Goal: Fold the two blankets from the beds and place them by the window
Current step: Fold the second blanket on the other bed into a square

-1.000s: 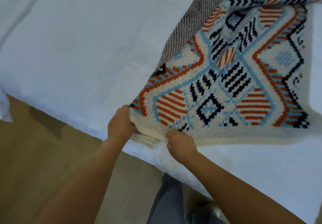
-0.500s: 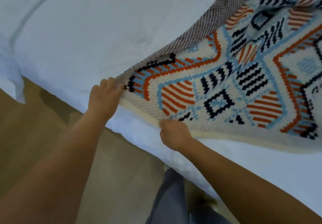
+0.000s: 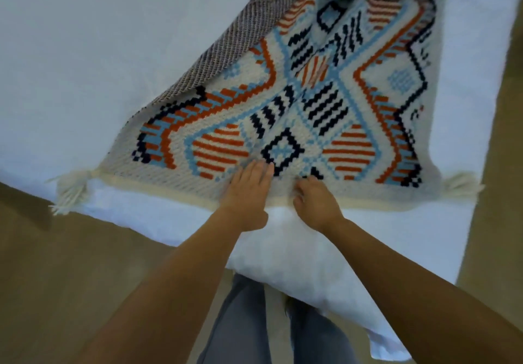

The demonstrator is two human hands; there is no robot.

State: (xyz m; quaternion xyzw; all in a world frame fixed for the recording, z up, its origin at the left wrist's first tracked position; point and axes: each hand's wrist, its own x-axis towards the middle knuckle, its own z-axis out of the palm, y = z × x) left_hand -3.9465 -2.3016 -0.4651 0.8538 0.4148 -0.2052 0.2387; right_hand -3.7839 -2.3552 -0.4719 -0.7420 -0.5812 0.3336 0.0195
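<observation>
A knitted blanket with orange, navy and light-blue patterns lies spread on the white bed, its cream hem along the bed's near edge. Its brown reverse side shows along the folded left edge. A cream tassel hangs at its left corner and another tassel at the right corner. My left hand lies flat on the blanket near the hem with fingers straight. My right hand rests beside it on the hem, fingers bent down onto the fabric; whether it pinches the fabric is unclear.
Wooden floor lies left of and below the bed, and a strip shows at the far right. The bed's corner juts toward my grey-trousered legs. The blanket's far end is bunched at the top right.
Both hands let go of the blanket's left corner and hem and moved to the middle of the hem. The blanket now lies flat and spread wide, both tassels showing.
</observation>
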